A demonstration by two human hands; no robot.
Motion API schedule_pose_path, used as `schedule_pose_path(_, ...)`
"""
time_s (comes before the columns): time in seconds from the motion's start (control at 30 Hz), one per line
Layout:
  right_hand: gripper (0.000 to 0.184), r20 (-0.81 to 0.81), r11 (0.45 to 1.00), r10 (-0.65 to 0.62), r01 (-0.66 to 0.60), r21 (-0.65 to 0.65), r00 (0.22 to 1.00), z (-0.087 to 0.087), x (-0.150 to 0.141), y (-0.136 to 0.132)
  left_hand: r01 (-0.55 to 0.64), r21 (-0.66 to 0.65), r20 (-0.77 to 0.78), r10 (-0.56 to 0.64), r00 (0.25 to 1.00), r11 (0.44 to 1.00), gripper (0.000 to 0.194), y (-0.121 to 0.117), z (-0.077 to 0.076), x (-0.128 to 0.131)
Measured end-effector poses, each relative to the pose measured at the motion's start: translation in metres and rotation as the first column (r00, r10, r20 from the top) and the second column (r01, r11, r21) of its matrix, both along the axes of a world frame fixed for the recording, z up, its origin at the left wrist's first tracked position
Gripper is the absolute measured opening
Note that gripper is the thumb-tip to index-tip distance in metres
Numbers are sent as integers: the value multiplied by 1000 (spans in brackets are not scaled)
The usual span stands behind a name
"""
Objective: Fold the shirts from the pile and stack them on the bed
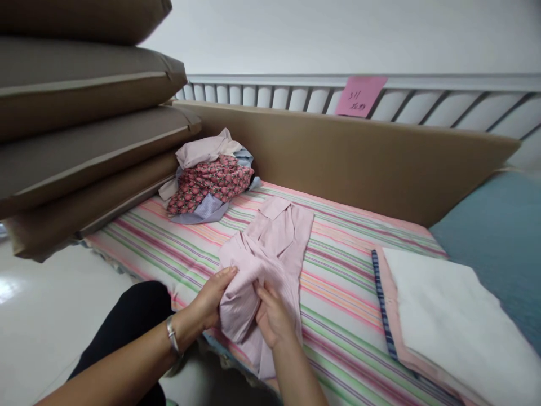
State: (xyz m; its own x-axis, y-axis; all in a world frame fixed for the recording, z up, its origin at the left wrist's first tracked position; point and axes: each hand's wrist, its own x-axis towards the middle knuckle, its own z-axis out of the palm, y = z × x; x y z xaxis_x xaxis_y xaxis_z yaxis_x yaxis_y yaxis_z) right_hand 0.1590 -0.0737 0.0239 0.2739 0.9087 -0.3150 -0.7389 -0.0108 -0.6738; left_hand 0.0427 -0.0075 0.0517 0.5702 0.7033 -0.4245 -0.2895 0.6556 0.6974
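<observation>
A light pink shirt point(279, 237) with a collar lies on the striped sheet point(338, 265), partly folded, its collar end pointing away from me. My left hand point(213, 296) grips a raised, bunched part of the shirt on its left side, fingers closed round the cloth. On the other side of that fold my right hand point(270, 316) pinches the same fabric between thumb and fingers. Some fingertips of both hands are hidden by the cloth.
A heap of crumpled clothes point(211, 180) lies at the back left, beside stacked brown cushions point(84, 124). Folded garments point(456, 316) rest at the right, white on top. A brown board point(338, 158) stands along the back, below a pink note point(361, 96).
</observation>
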Motion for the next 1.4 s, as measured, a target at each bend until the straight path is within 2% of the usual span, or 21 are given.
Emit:
schedule_pose_path(0.1, 32, 9, 998, -47, 48, -34, 999, -2, -2, 16, 43, 188, -49, -35, 998, 981, 42, 6, 2, -6)
schedule_pose_path(0.2, 27, 38, 989, -101, 104, -103, 994, -2, -4, 29, 121, 450, -156, -56, 986, 885, 56, 16, 2, -15)
schedule_pose_path(0.27, 26, 45, 986, -107, 112, -123, 993, 2, -7, 34, 182, 514, -257, -52, 965, 839, 47, 24, 2, -22)
schedule_pose_path(0.33, 27, 42, 987, -108, 112, -115, 993, 8, -12, 36, 204, 483, -315, -49, 948, 851, 24, 33, 4, -28)
schedule_pose_path(0.4, 32, 47, 990, -106, 110, -84, 993, 16, -16, 36, 174, 416, -271, -61, 961, 893, 17, 44, 11, -34)
schedule_pose_path(0.5, 38, 63, 993, -115, 117, -26, 991, 29, -25, 33, 147, 246, -27, -145, 989, 958, 16, 64, 24, -39)
schedule_pose_path(0.6, 37, 44, 994, -106, 105, 36, 993, 36, -34, 32, 191, 46, 139, -195, 971, 981, 16, 86, 31, -35)
schedule_pose_path(0.7, 33, 25, 992, -98, 95, 86, 995, 38, -43, 36, 242, -91, 200, -220, 955, 966, 23, 102, 23, -26)
schedule_pose_path(0.8, 30, 4, 983, -142, 141, 118, 990, 38, -48, 46, 264, -129, 217, -232, 948, 956, 25, 108, 3, -19)
schedule_pose_path(0.9, 34, -22, 986, -120, 121, 111, 993, 38, -50, 58, 259, -95, 179, -239, 954, 961, 30, 106, -19, -15)
schedule_pose_path(1.0, 41, -13, 995, -45, 46, 89, 999, 39, -52, 70, 208, 17, 150, -208, 966, 978, 34, 105, -31, -12)
schedule_pose_path(1.27, 53, 70, 999, -7, 4, 40, 997, 33, -57, 91, 3, 110, 114, -16, 993, 994, 33, 126, -30, -10)
schedule_pose_path(1.33, 53, 78, 1000, -19, 17, 24, 997, 33, -56, 92, -8, 203, 35, 1, 999, 979, 30, 130, -30, -9)
schedule_pose_path(1.4, 52, 90, 999, -30, 29, 15, 995, 35, -54, 92, -54, 359, -117, 102, 988, 932, 25, 131, -26, -10)
